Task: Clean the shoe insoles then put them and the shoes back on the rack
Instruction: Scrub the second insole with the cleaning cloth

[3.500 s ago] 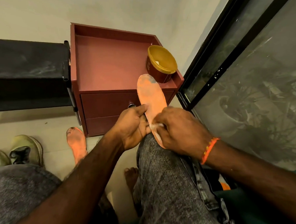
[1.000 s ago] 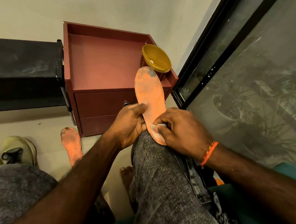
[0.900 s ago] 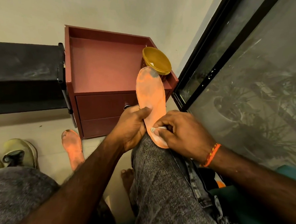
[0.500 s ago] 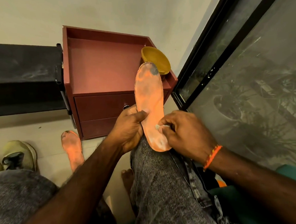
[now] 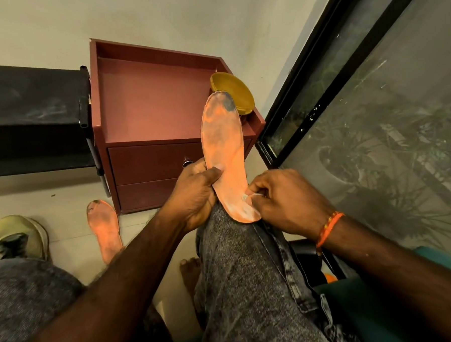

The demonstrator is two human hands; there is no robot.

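The left hand (image 5: 194, 196) grips the orange insole (image 5: 225, 155) propped heel-down on the raised knee (image 5: 230, 238). The right hand (image 5: 286, 199) pinches a small white wipe (image 5: 249, 196) against its heel. A second insole (image 5: 104, 229) lies on the floor (image 5: 64, 205) beside a shoe (image 5: 21, 237).

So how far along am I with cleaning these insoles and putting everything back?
Nothing looks finished. In hand: the left hand grips the insole on your knee while the right hand rubs its heel with a white wipe; its toe is grey. Left: the second insole and shoe lie on the floor.
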